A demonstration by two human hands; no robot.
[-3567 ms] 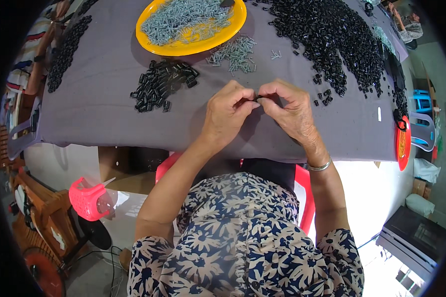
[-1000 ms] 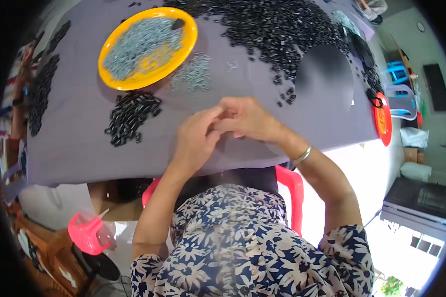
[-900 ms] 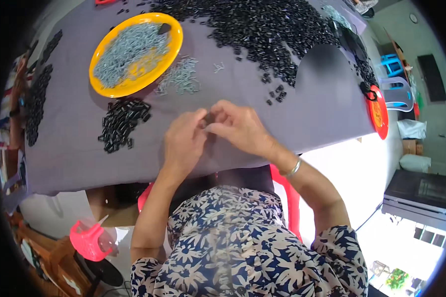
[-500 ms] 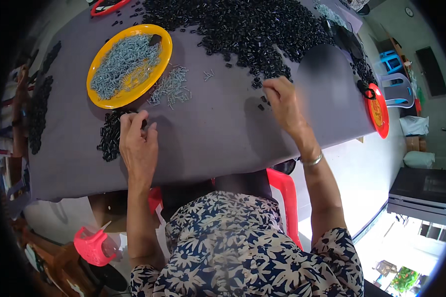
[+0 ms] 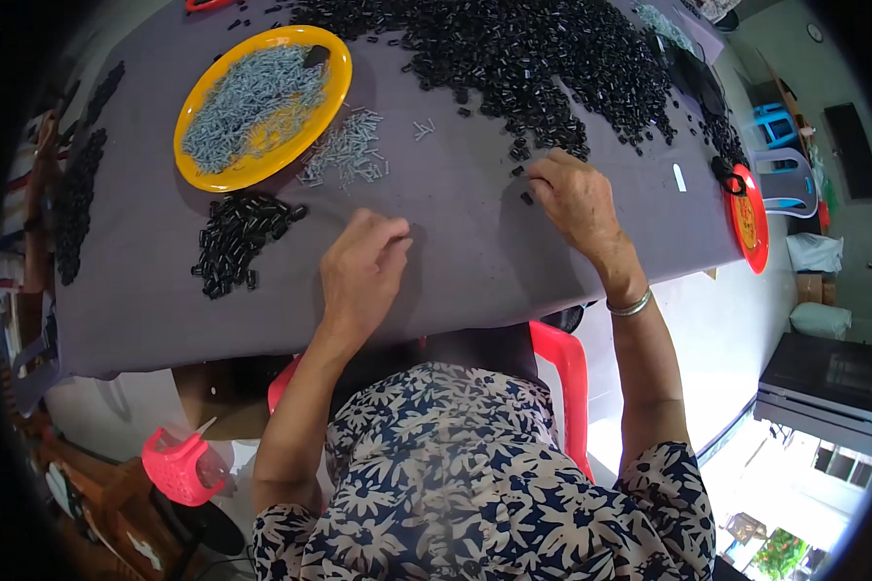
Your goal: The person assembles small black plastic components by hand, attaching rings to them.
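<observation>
It's a head-worn wide fisheye, left one of a side-by-side pair, looking down over the floral shirt (image 5: pixel 441 474) at the left hand (image 5: pixel 361 276) and right hand (image 5: pixel 579 205). Sits pretty close, so the forearms (image 5: pixel 295 416) come up big from below, but it's wide enough to grab the near edge of the table (image 5: pixel 465 286) plus floor (image 5: pixel 606 363) either side, with straight lines bowing toward the rim.

Pretty busy grey table (image 5: pixel 446 281) here

Left hand (image 5: pixel 363 276) curled near the small black pile (image 5: pixel 242 242), right hand (image 5: pixel 581 208) by the big black heap (image 5: pixel 523 68), yellow plate (image 5: pixel 340 82) of grey pins (image 5: pixel 252 102) further back.
</observation>
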